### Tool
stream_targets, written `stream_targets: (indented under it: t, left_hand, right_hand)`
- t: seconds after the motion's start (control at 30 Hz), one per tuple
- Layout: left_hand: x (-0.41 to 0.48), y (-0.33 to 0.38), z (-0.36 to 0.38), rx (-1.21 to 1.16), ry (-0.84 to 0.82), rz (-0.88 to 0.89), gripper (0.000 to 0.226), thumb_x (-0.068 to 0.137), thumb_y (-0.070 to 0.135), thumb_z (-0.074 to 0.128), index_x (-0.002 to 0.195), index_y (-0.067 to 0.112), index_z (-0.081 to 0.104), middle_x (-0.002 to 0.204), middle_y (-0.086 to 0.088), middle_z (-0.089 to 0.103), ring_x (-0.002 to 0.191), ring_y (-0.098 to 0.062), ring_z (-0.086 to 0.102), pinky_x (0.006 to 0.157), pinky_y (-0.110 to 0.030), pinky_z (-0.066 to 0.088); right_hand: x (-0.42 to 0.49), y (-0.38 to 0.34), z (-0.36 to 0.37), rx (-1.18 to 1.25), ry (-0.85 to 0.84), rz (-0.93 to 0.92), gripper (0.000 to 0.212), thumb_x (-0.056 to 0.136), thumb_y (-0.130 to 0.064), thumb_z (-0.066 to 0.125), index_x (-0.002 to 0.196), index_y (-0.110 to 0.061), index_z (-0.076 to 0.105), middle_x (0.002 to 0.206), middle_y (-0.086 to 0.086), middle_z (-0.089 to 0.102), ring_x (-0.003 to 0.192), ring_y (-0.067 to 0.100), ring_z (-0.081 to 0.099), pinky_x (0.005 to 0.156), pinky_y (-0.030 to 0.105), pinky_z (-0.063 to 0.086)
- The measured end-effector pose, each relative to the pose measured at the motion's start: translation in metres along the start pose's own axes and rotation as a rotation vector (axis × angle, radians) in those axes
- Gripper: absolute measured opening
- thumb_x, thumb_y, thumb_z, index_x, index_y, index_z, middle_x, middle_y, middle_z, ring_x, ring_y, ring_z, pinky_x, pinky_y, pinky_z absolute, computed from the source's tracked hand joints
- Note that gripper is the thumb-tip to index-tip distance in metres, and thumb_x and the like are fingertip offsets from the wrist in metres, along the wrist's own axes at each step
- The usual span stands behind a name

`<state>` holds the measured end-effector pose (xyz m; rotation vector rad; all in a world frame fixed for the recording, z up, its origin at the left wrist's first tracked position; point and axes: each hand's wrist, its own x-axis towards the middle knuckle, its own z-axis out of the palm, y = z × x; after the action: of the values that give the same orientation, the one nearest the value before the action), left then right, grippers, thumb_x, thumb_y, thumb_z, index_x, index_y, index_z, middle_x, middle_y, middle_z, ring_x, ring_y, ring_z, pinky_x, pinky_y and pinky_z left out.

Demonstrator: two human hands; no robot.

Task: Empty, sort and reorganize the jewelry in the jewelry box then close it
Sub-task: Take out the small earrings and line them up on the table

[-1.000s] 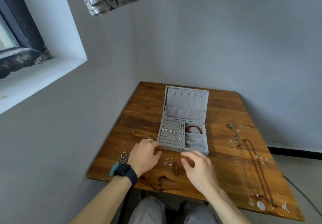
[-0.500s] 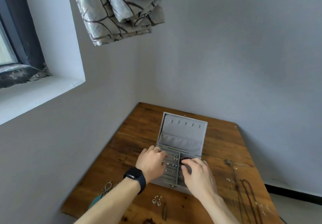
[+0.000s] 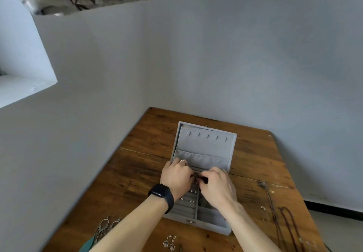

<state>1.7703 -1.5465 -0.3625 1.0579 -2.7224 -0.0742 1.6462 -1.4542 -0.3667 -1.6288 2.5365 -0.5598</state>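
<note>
Jewelry box (image 3: 206, 143), lower centre, open, part-emptied. We count necklaces (image 3: 284, 219) lower right, earrings (image 3: 170, 242) at the bottom edge. Left hand (image 3: 176, 175) and right hand (image 3: 217, 186) pinch a small dark piece (image 3: 200, 178). Studs (image 3: 193, 192) inside; closing left.

One head-worn view — looking forward and down over the table (image 3: 141, 153).

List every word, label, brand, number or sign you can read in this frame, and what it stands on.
None readable in the head view.
Black smartwatch on the left wrist: face dark, nothing displayed.
Grey felt jewelry box, lid open: no label or logo visible.
Small dark item pinched between the left hand and right hand: too small to show any marking.
</note>
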Motion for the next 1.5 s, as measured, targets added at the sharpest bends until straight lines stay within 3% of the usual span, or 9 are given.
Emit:
stream_targets:
  t: [0.27,0.43,0.63,0.73,0.8,1.1,1.23,1.4,1.5]
  left_hand:
    - [0.002,0.0,0.002,-0.057,0.022,-0.008,0.027,0.097,0.027,0.051,0.113,0.033,0.072,0.118,0.005,0.063,0.117,-0.02,0.048,0.094,-0.036,0.037]
    - [0.004,0.001,0.001,-0.114,0.015,-0.063,0.022,0.095,0.026,0.056,0.11,0.03,0.071,0.114,0.005,0.065,0.115,-0.018,0.052,0.097,-0.035,0.037]
    - [-0.004,-0.005,-0.011,-0.3,-0.026,-0.09,0.012,0.093,0.032,0.061,0.097,0.031,0.072,0.104,0.009,0.067,0.103,-0.014,0.059,0.09,-0.036,0.048]
    - [-0.021,-0.008,-0.024,-0.408,-0.017,-0.114,0.01,0.093,0.032,0.062,0.096,0.03,0.071,0.101,0.012,0.066,0.094,-0.009,0.06,0.084,-0.033,0.053]
    - [-0.036,-0.009,-0.028,-0.495,-0.012,-0.133,0.007,0.093,0.032,0.063,0.096,0.03,0.069,0.097,0.014,0.067,0.09,-0.005,0.061,0.081,-0.032,0.055]
    - [-0.129,0.002,-0.041,-0.826,0.041,-0.173,0.002,0.095,0.024,0.064,0.093,0.025,0.063,0.091,0.013,0.068,0.089,0.001,0.061,0.075,-0.014,0.049]
    - [-0.163,0.001,-0.036,-0.78,0.001,-0.141,0.003,0.094,0.026,0.065,0.094,0.029,0.065,0.09,0.015,0.069,0.09,0.003,0.061,0.08,-0.017,0.051]
    - [-0.187,-0.003,-0.03,-0.581,-0.078,-0.067,0.008,0.094,0.035,0.062,0.101,0.034,0.066,0.098,0.016,0.065,0.094,0.0,0.059,0.083,-0.027,0.054]
    - [-0.193,0.0,-0.031,-0.444,-0.059,0.016,0.011,0.095,0.036,0.061,0.103,0.035,0.068,0.103,0.016,0.063,0.1,-0.002,0.055,0.088,-0.031,0.052]
  right_hand:
    - [0.001,-0.007,0.009,-0.016,-0.003,0.043,0.028,0.096,-0.032,0.054,0.118,-0.03,0.071,0.116,0.0,0.062,0.115,0.023,0.052,0.092,0.034,0.048]
    - [0.009,-0.012,0.007,0.014,-0.015,0.11,0.02,0.091,-0.026,0.06,0.106,-0.027,0.072,0.109,0.002,0.066,0.109,0.025,0.058,0.083,0.033,0.048]
    - [-0.001,-0.007,-0.004,0.259,-0.022,0.179,0.012,0.092,-0.024,0.063,0.095,-0.034,0.068,0.1,-0.01,0.068,0.096,0.012,0.064,0.08,0.025,0.052]
    - [-0.025,-0.008,-0.019,0.41,0.037,0.175,0.007,0.095,-0.023,0.063,0.093,-0.029,0.067,0.091,-0.018,0.065,0.087,0.0,0.06,0.068,0.007,0.042]
    - [-0.045,-0.01,-0.026,0.51,0.081,0.188,0.008,0.095,-0.021,0.064,0.092,-0.028,0.067,0.091,-0.019,0.067,0.086,-0.007,0.058,0.065,0.003,0.04]
    - [-0.154,-0.027,-0.023,0.796,0.165,0.243,0.01,0.09,-0.019,0.07,0.09,-0.029,0.069,0.089,-0.019,0.072,0.092,-0.012,0.06,0.07,0.002,0.043]
    - [-0.192,-0.033,-0.008,0.766,0.121,0.23,0.011,0.09,-0.02,0.07,0.09,-0.031,0.069,0.09,-0.02,0.072,0.093,-0.008,0.062,0.076,0.009,0.046]
    - [-0.216,-0.037,0.008,0.631,0.101,0.164,0.01,0.092,-0.018,0.067,0.097,-0.027,0.068,0.09,-0.018,0.071,0.095,-0.016,0.058,0.074,-0.001,0.041]
    - [-0.22,-0.036,0.013,0.554,0.106,0.116,0.011,0.093,-0.021,0.066,0.099,-0.03,0.067,0.094,-0.021,0.068,0.097,-0.012,0.058,0.077,0.001,0.042]
